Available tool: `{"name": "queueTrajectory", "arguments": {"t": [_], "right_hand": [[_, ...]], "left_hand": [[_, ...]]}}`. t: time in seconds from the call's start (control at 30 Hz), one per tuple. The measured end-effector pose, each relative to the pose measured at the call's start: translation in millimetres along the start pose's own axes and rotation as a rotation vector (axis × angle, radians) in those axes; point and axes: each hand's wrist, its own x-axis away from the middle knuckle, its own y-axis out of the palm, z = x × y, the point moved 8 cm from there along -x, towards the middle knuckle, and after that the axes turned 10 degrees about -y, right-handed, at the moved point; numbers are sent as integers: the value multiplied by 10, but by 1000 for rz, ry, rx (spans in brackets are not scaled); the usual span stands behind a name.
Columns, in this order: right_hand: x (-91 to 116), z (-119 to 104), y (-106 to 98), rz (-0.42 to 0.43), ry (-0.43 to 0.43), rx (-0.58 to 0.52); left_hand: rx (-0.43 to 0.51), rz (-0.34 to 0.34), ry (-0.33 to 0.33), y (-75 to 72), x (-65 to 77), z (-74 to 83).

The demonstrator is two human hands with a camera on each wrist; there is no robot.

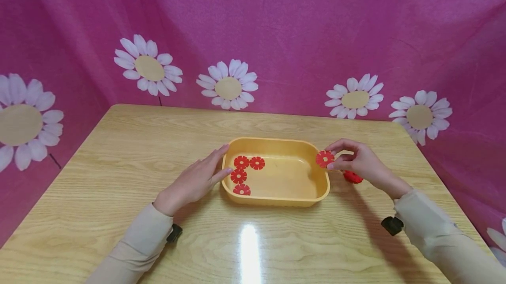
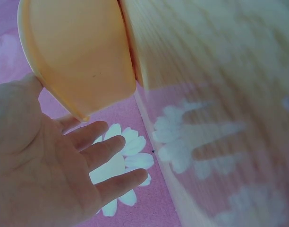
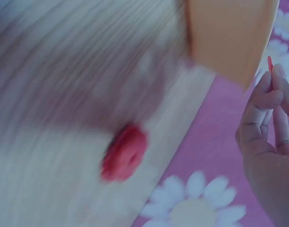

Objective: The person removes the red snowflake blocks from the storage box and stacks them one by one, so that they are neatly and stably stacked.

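A yellow plastic basin [image 1: 276, 198] stands on the table, with several red flower-shaped discs [image 1: 239, 176] lying flat at its left end. My left hand [image 1: 193, 185] rests against the basin's left rim, thumb and forefinger touching it and the other fingers extended, as the left wrist view shows. Above the basin's right rim, my right hand [image 1: 361, 163] pinches one red flower-shaped disc [image 1: 324, 159] between thumb and fingers. Under that hand, on the table to the right of the basin, lie more red discs [image 1: 353, 177], partly hidden; they look blurred in the right wrist view.
The wooden table [image 1: 130, 156] has a glossy light reflection near its front. A magenta cloth [image 1: 276, 20] with white daisies hangs behind and at both sides of the table. Dark devices sit at both wrists, below the sleeves.
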Motion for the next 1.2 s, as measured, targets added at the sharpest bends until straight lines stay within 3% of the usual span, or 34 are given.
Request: {"name": "queueTrajectory", "arguments": {"t": [0.2,0.37,0.63,1.2], "right_hand": [[199,347,-344,50,73,95],[318,581,-485,56,131,126],[392,814,-537,46,179,104],[446,920,-535,35,202,127]], "left_hand": [[-9,-4,-3,4,0,8],[-1,-6,-1,6,6,4],[1,-5,-6,4,8,2],[5,-4,-7,11,-3,-14]]}}
